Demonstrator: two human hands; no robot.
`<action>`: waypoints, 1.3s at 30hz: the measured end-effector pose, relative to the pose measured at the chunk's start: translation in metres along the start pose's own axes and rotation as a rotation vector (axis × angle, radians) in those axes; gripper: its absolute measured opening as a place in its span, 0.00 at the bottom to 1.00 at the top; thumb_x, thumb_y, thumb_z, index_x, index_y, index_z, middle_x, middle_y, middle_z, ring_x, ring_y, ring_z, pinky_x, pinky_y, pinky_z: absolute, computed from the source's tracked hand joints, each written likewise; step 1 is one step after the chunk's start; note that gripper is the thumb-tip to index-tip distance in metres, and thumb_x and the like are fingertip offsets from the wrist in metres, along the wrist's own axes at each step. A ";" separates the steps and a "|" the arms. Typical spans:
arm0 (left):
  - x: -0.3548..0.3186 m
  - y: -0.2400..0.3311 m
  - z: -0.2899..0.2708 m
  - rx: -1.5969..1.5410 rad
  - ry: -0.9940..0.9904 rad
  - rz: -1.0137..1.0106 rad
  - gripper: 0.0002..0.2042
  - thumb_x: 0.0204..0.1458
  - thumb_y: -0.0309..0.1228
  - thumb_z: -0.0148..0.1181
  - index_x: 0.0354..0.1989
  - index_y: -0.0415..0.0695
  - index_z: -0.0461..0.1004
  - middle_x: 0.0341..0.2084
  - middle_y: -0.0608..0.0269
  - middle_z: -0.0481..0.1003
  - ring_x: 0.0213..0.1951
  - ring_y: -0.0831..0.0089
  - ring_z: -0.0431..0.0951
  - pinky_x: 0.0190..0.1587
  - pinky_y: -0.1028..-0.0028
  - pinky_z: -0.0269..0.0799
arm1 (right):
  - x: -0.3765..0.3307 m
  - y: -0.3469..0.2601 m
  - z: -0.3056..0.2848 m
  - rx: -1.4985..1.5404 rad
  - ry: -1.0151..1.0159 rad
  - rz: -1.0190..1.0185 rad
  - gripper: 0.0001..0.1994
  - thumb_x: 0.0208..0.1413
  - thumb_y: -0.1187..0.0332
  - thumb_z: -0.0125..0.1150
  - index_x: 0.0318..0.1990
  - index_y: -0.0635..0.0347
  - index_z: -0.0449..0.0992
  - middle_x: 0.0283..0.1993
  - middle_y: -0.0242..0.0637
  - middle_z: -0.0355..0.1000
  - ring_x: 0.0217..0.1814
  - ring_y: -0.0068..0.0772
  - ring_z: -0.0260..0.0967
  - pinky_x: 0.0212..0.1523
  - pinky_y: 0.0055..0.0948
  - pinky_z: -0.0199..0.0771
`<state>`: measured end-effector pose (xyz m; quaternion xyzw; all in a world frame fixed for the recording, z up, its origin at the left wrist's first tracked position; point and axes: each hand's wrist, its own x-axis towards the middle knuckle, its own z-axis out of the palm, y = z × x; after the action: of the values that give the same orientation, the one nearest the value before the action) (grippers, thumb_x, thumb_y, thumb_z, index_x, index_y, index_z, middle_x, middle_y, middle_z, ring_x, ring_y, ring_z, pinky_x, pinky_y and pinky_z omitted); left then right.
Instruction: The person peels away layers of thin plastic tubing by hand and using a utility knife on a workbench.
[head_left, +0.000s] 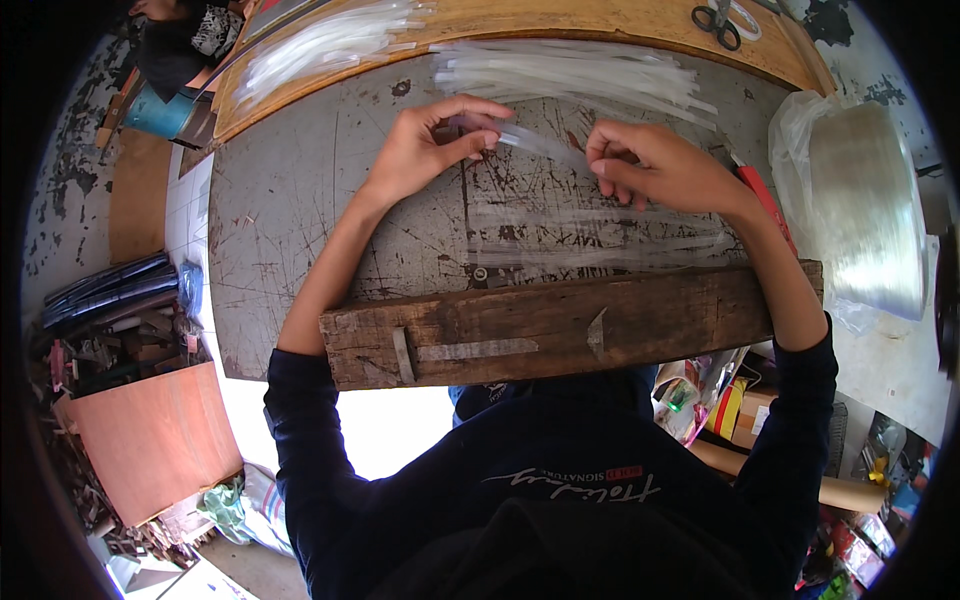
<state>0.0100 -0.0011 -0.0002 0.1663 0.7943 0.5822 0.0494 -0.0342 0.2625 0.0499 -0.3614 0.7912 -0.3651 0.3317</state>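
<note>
The clear plastic strip [535, 143] held between the two hands is hard to make out: it is see-through, and the scratched grey desk [300, 220] shows through it, so its edges blur into the scuffs. Its left end is hidden inside the left hand [425, 148], whose thumb and fingers are pinched together on it. The right hand [655, 165] has its fingers curled inward at the strip's other end; whether they actually clamp the strip or only touch it cannot be told, since the fingertips cover that spot. The strip's long axis runs left to right, dipping slightly toward the right hand, and it sits over the middle of the desk, a little toward the far side.

Near the hands, on the near side, more clear strips [610, 240] lie flat on the desk, also running left to right; their number cannot be counted. A pile of white strips [580, 75] lies on the far side just beyond the hands, and another bundle [330, 45] rests on the wooden board [500, 20] farther off, cut by the picture's top edge. Black-handled scissors [717, 22] lie at the far right of that board, partly cut off. A worn wooden beam [560, 325] edges the near side of the desk and hides both forearms where they cross it. A large roll of clear film [865, 205] stands at the right, bent by the lens.
</note>
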 end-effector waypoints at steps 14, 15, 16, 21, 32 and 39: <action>0.004 -0.006 -0.001 -0.032 0.260 0.130 0.11 0.50 0.22 0.55 0.43 0.39 0.72 0.32 0.60 0.75 0.33 0.78 0.76 0.35 0.80 0.76 | -0.003 0.002 -0.008 0.074 0.053 0.031 0.06 0.59 0.69 0.44 0.34 0.61 0.64 0.24 0.30 0.66 0.22 0.17 0.63 0.18 0.17 0.66; 0.004 -0.006 -0.002 -0.019 0.272 0.139 0.11 0.50 0.22 0.55 0.43 0.39 0.72 0.32 0.60 0.75 0.33 0.78 0.76 0.35 0.80 0.76 | -0.003 0.001 -0.008 0.063 0.056 0.026 0.06 0.59 0.69 0.45 0.34 0.61 0.65 0.24 0.30 0.66 0.22 0.16 0.63 0.18 0.17 0.66; 0.004 -0.006 -0.001 -0.019 0.271 0.139 0.11 0.50 0.22 0.55 0.43 0.39 0.72 0.32 0.60 0.75 0.33 0.78 0.76 0.35 0.80 0.76 | -0.004 0.000 -0.008 0.052 0.059 0.020 0.06 0.59 0.69 0.45 0.34 0.61 0.65 0.24 0.30 0.67 0.22 0.16 0.63 0.17 0.16 0.66; 0.004 -0.010 -0.006 -0.070 0.328 0.111 0.09 0.50 0.22 0.55 0.40 0.37 0.73 0.33 0.60 0.75 0.33 0.77 0.76 0.36 0.78 0.77 | -0.003 -0.001 -0.015 -0.039 0.027 -0.003 0.06 0.57 0.69 0.47 0.35 0.62 0.68 0.23 0.31 0.68 0.22 0.16 0.64 0.20 0.17 0.65; 0.013 -0.002 -0.010 -0.076 0.659 0.150 0.13 0.55 0.29 0.51 0.46 0.37 0.70 0.42 0.58 0.73 0.44 0.71 0.73 0.44 0.73 0.72 | -0.001 0.020 -0.034 -1.220 1.015 -0.384 0.14 0.52 0.66 0.54 0.45 0.60 0.69 0.41 0.37 0.68 0.38 0.31 0.67 0.41 0.27 0.67; -0.001 -0.002 -0.014 0.102 0.466 0.093 0.11 0.54 0.28 0.51 0.45 0.42 0.72 0.41 0.60 0.74 0.37 0.72 0.76 0.38 0.75 0.74 | -0.010 0.004 0.008 -0.496 -0.018 -0.282 0.12 0.46 0.71 0.60 0.38 0.61 0.67 0.40 0.40 0.65 0.41 0.39 0.65 0.41 0.34 0.66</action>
<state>0.0066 -0.0146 0.0023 0.0659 0.8040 0.5658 -0.1706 -0.0238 0.2697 0.0451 -0.5411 0.7955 -0.1996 0.1860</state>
